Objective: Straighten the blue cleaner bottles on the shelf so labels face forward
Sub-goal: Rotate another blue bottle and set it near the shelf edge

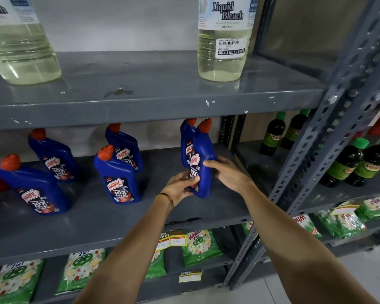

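Head view. Grey metal middle shelf [110,224] carries six blue cleaner bottles with red caps. Both hands are on the front bottle at the right end [203,159]. The left hand [179,186] grips its lower front, fingers [190,179] curled over the bottom of the label; a thin bangle [168,197] sits on that wrist. The right hand [226,173] wraps the bottle's right side, its fingers closed round the body at label height. The held bottle stands roughly upright, its base at or just above the shelf surface; contact cannot be confirmed. Its label is turned partly to the left, only part of the wording visible.

Directly behind it stands a second blue bottle [186,141], largely hidden, label partly visible.

Centre of shelf: one bottle at the front [116,178], label facing forward, and one behind it [124,148], label also legible. Left of shelf: one bottle at the front [34,187] and one further back [53,155], both labels readable, both bodies leaning to the right in the wide-angle picture.

Upper shelf [154,102]: two clear liquid bleach bottles, one at left [20,44], one at right [225,40], well apart.

Adjacent bay at right: dark bottles with green caps [347,163]. Lowest shelf: green detergent packets [200,246] with yellow price tags [190,276] on the shelf edge.
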Demonstrator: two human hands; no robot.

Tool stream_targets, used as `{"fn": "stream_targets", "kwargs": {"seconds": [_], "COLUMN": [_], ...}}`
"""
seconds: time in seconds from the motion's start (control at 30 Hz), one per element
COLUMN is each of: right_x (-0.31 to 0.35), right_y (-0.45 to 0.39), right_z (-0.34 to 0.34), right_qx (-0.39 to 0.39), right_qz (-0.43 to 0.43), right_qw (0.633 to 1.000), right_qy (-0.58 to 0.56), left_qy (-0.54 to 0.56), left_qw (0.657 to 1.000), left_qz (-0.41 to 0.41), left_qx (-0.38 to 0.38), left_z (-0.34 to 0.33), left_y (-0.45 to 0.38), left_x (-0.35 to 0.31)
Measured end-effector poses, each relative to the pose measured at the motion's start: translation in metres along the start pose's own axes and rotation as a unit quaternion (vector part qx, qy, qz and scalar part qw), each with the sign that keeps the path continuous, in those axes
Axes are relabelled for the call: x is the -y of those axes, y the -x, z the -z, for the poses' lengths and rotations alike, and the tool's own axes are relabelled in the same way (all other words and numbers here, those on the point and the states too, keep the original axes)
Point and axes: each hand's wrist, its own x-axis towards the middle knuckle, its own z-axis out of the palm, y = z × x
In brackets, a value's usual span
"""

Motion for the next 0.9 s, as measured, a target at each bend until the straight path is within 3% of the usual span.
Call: {"fn": "stream_targets", "kwargs": {"seconds": [0.37, 0.57, 0.9], "right_x": [0.002, 0.001, 0.002], "right_y": [-0.007, -0.014, -0.018], "right_z": [0.009, 0.014, 0.028], "right_qx": [-0.018, 0.005, 0.019], "right_qz": [0.001, -0.021, -0.036], "right_qw": [0.995, 0.99, 0.986], "right_qy": [0.094, 0.141, 0.162], "left_qy": [-0.101, -0.221, -0.305], "left_qw": [0.98, 0.959, 0.916], "left_qz": [-0.053, -0.069, -0.107], "left_qx": [-0.16, -0.166, -0.236], "left_z": [-0.002, 0.002, -0.014], "left_y": [-0.018, -0.025, -0.029], "left_x": [0.011, 0.016, 0.029]}}
